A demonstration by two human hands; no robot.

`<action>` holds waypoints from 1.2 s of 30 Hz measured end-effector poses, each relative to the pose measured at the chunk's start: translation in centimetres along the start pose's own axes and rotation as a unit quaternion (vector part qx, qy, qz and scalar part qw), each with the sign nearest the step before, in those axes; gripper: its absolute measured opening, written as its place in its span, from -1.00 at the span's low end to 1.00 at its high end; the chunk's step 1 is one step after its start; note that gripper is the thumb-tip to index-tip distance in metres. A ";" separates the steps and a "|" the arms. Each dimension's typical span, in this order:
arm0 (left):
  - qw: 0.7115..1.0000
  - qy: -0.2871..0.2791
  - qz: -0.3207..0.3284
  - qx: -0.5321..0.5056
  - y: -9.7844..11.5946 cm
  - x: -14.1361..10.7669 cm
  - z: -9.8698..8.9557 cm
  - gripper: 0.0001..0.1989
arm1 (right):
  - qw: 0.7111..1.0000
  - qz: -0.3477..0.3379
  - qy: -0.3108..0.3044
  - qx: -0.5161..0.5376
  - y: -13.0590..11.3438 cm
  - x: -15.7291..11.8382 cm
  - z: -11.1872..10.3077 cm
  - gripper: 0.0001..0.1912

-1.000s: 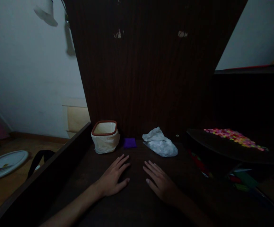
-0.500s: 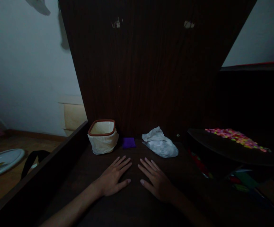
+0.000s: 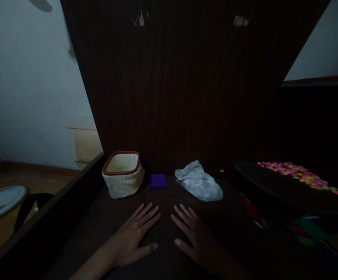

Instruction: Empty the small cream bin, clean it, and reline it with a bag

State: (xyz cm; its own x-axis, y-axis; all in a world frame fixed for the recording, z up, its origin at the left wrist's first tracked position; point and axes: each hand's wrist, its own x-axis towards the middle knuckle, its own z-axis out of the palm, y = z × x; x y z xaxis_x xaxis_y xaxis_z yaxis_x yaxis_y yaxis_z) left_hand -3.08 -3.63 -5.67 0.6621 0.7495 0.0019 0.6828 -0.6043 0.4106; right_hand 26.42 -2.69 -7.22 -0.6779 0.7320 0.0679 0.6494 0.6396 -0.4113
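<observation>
My left hand lies palm down on the dark wooden surface, its fingers spread and nothing in them. Beside it, my right hand rests in the same way, also spread and bare. Beyond my left hand stands a small bin with a brown rim and a pale plastic liner. A folded purple cloth-like square lies to the right of the bin. Past my right hand sits a crumpled whitish plastic bag; what it holds I cannot make out. Neither hand touches these things.
A dark upright panel closes off the back, and a raised edge runs along the left. At right, a dark curved shelf carries a heap of colourful small pieces. A white oval lid-like object is on the floor.
The head view has shifted slightly, so the hands, bin and bag appear a little lower and closer. Both hands stay flat and spread; nothing was picked up.
</observation>
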 end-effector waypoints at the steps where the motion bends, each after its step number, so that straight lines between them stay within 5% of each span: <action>1: 1.000 0.001 0.000 0.000 0.0 0.0 0.0 -0.21 | 1.000 0.001 -0.003 -0.001 0.0 0.0 0.0 -0.36; 15: 1.000 0.021 0.020 0.004 0.0 -0.1 0.2 -0.22 | 0.999 -0.021 0.047 -0.005 0.9 -0.1 1.2 -0.34; 24: 1.000 0.001 0.011 -0.002 0.0 -0.1 -0.1 -0.26 | 1.000 0.007 -0.016 -0.008 0.1 0.3 0.0 -0.36; 36: 1.000 0.000 0.007 0.004 0.1 -0.2 -0.1 -0.30 | 1.000 -0.006 0.006 -0.005 0.5 0.1 0.7 -0.36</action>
State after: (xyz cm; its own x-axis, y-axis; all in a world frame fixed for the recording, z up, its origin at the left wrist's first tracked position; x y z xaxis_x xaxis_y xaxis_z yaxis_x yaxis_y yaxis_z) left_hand -3.17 -3.77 -5.52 0.6714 0.7411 0.0067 0.6761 -0.6162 0.4040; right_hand 26.45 -2.52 -8.07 -0.6810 0.7274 0.0842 0.6449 0.6502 -0.4017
